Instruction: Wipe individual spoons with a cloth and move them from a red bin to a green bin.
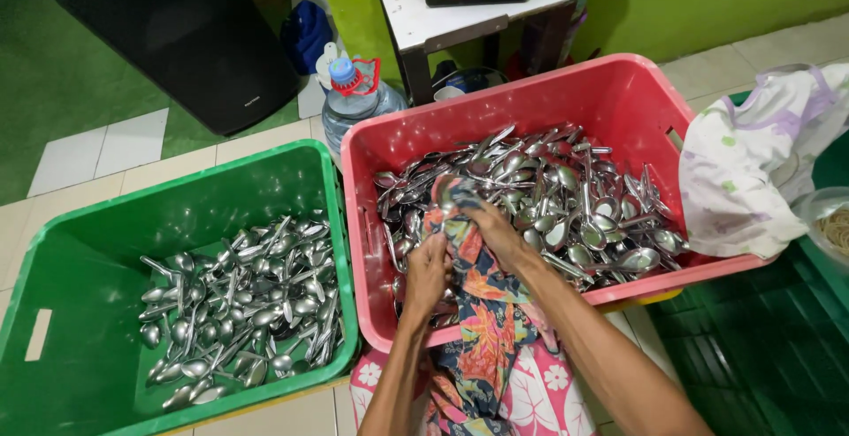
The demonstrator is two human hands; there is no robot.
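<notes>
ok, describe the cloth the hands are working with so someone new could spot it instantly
Find the red plastic crate full of metal spoons, right of the green plastic crate. At its near edge, the left hand and right hand grip a dark floral patterned cloth draping over the rim. Unlike the pale floral cloth on the crate's right corner, it is dark, with orange and red blooms.
</notes>
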